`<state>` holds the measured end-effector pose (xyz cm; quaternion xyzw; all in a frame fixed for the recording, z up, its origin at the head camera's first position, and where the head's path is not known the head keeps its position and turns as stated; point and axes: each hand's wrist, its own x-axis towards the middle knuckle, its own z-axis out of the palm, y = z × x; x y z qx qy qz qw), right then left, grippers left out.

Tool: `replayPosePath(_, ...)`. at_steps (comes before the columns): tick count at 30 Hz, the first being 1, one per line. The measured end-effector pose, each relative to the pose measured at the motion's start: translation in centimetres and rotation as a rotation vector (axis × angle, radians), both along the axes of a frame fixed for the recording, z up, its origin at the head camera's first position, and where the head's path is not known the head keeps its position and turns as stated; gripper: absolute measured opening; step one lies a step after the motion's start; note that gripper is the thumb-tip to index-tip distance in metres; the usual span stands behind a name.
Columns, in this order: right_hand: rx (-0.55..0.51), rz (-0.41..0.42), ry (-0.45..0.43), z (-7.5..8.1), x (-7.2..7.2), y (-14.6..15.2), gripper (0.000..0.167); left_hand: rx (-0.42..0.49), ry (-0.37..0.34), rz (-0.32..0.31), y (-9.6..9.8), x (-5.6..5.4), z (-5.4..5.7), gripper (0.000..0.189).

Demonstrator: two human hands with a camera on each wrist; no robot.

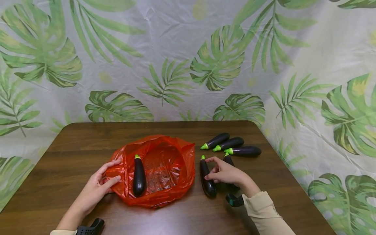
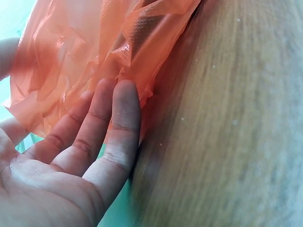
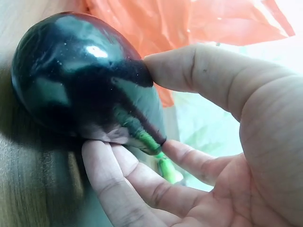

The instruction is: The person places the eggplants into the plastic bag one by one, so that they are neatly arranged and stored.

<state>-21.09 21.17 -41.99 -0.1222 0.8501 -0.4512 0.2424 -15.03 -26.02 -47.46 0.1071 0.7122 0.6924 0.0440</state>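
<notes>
An open red plastic bag [image 1: 163,200] sits on the table, its mouth spread upward. My left hand [image 1: 98,186] holds the bag's left side between thumb and fingers; in the left wrist view the fingers [image 2: 125,113] lie along the crinkled plastic. One dark eggplant [image 1: 139,179] with a green stem lies at the left of the bag's mouth. To the right of the bag, my right hand [image 1: 223,171] grips another eggplant [image 3: 71,75], thumb on one side and fingertips on the other. A further eggplant [image 1: 228,159] lies partly hidden behind that hand.
Three more eggplants lie at the back right of the brown wooden table [image 1: 88,140], the nearest one [image 1: 246,150] pointing its stem left. A leaf-patterned cloth [image 1: 176,65] hangs behind the table and along its right side.
</notes>
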Motion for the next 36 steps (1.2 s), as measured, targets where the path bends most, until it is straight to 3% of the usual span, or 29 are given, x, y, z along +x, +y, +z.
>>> replayPosePath(10,-0.082,-0.057,0.002,0.3,-0.1,1.1,0.072,0.017,0.023,-0.010,0.1,0.1,0.1,0.052)
replayPosePath(36,-0.119,-0.098,0.116,6.4,0.0,1.6,0.073,-0.011,-0.005,0.001,0.0,0.0,0.1,0.053)
